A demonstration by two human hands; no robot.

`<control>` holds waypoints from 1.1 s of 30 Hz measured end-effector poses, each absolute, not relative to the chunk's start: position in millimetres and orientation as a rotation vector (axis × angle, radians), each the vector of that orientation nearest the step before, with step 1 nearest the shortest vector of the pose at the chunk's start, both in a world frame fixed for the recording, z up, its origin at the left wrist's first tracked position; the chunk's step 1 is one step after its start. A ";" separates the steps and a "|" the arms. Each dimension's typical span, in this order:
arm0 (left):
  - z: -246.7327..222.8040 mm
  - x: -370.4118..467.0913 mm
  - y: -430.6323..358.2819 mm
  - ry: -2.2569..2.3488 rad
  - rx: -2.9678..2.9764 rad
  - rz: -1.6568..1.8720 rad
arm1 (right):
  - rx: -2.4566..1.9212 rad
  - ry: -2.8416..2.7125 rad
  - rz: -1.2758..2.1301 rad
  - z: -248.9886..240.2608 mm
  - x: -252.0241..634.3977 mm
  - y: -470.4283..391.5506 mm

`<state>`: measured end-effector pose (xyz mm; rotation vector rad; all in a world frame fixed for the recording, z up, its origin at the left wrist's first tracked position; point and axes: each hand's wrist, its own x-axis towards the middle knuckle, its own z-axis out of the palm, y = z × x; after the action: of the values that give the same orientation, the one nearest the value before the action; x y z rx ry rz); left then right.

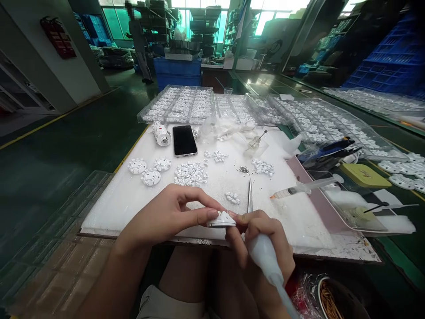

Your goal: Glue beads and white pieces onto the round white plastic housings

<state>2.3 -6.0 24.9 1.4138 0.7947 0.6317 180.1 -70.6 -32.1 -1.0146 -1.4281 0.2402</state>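
Note:
My left hand pinches a small round white plastic part between thumb and fingers, just over the table's front edge. The thumb and fingers of my right hand press on the part's right side. Tucked in that same hand is a pale, tapered tool with a tail trailing down to the right; its tip is hidden. Steel tweezers lie just beyond my right hand. Small white pieces form a cluster near them. A larger pile of white pieces lies beyond my left hand.
Three round white parts lie left, near a phone. Tiny metal bits and a syringe are to the right, beside a pink-walled bin. Clear trays of white parts stand behind. A person stands far back.

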 end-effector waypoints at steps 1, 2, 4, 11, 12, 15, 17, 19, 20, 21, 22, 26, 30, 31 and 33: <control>29.1 3.4 -4.7 0.802 1.456 0.602 | -1.010 -1.403 0.300 -34.1 180.6 -70.3; 33.5 4.1 -3.3 0.808 1.506 0.577 | -1.002 -1.370 0.365 -35.5 181.0 -70.0; 41.4 4.9 -0.3 0.802 1.593 0.543 | -0.979 -1.286 0.500 -36.6 180.7 -69.2; 60.2 8.8 20.2 0.742 1.750 0.355 | -0.898 -1.128 0.686 -38.7 177.7 -64.3; 62.5 10.1 24.6 0.727 1.784 0.310 | -0.901 -1.120 0.691 -39.8 178.0 -64.4; 68.4 15.3 36.2 0.712 1.873 0.180 | -0.908 -1.094 0.709 -43.0 179.0 -64.9; 71.3 18.9 41.0 0.737 1.906 0.120 | -0.907 -1.077 0.730 -44.5 179.1 -64.5; 73.2 22.0 43.2 0.759 1.912 0.087 | -0.900 -1.060 0.753 -45.7 178.9 -63.4; 73.9 23.3 43.6 0.759 1.907 0.081 | -0.894 -1.052 0.764 -46.2 178.8 -62.8; 74.5 24.5 43.6 0.752 1.902 0.084 | -0.887 -1.045 0.773 -46.6 178.8 -62.2; 74.9 25.6 43.5 0.742 1.899 0.090 | -0.879 -1.040 0.783 -47.0 178.8 -61.8; 75.8 29.6 43.2 0.729 1.909 0.103 | -0.857 -1.035 0.805 -47.7 180.2 -61.8; 77.6 31.4 45.1 0.739 1.905 0.082 | -0.862 -1.048 0.779 -48.0 181.1 -62.6; 78.4 31.1 45.7 0.741 1.912 0.071 | -0.870 -1.051 0.768 -48.4 180.9 -62.9; 80.4 29.6 46.9 0.748 1.936 0.036 | -0.907 -1.061 0.735 -49.7 180.1 -63.4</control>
<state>29.6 46.9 80.4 1.9356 0.7481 0.0360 180.1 -63.4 -49.7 -0.9065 -1.0610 0.7355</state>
